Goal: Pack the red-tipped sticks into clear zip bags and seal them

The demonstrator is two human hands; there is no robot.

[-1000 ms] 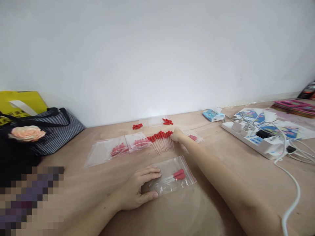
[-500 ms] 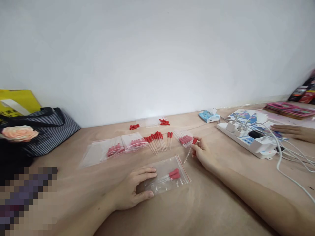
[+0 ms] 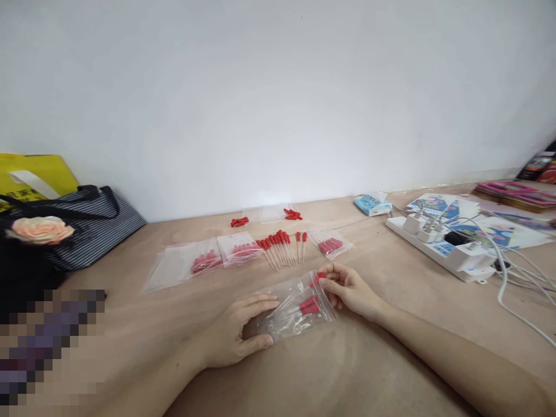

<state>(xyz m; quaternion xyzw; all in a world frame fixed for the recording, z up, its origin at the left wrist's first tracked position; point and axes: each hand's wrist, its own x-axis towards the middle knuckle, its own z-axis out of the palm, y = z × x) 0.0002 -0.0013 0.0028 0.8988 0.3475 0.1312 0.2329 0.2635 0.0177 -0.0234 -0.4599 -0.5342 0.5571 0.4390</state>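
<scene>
A clear zip bag (image 3: 284, 327) lies flat in front of me with red-bulbed droppers (image 3: 309, 304) inside. My left hand (image 3: 247, 330) rests on its left end, fingers spread. At the bag's mouth on the right, my right hand (image 3: 345, 288) pinches the red bulb of another dropper (image 3: 320, 278), whose glass stem reaches into the bag. Behind the bag lies a fanned row of loose droppers (image 3: 278, 246), with two more droppers (image 3: 301, 238) just to its right. Filled bags (image 3: 206, 260) sit to the left of the row, and another filled bag (image 3: 332, 244) to its right.
Near the wall are small piles of red bulbs (image 3: 239, 222) and glass tubes (image 3: 271, 219). On the right stand a white power strip (image 3: 438, 249) with cables, a blue tissue pack (image 3: 372, 204) and printed sheets (image 3: 447, 205). A striped bag (image 3: 99, 226) stands left.
My right hand has moved left and toward me, bringing the dropper's stem into the bag's mouth. My left hand stays on the bag. Another person's hand at the right has left the view.
</scene>
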